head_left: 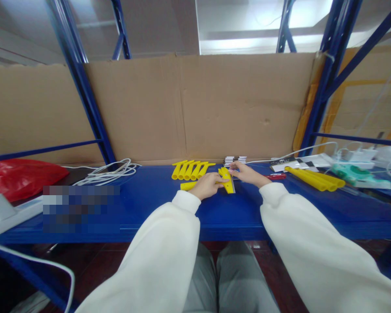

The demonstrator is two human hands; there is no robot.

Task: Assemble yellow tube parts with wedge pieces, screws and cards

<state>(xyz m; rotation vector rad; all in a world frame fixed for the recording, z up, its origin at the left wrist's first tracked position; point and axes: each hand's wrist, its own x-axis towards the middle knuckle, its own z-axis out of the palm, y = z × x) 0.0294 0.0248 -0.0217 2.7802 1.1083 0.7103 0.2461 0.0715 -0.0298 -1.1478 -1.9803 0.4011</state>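
My left hand (207, 186) is closed round a yellow scraper-like tool (228, 182), its handle sticking out to the left and its wide head, with a pale strip along the right edge, to the right. At the upper right side of that head is my right hand (243, 172), its fingertips bent close together by the tool; whether they pinch a small part is too small to tell. Behind my left hand, several yellow handles (191, 170) lie side by side. A stack of black and white pieces (234, 161) sits just behind my right hand.
Right of my hands are a red tool (276, 176), more yellow handles (316, 179), black and white packaging (288, 164) and a green-and-white bag (355, 174). Coiled white cable (109, 172) and a red bag (26, 176) lie left. Cardboard (198, 108) backs the blue table (150, 208).
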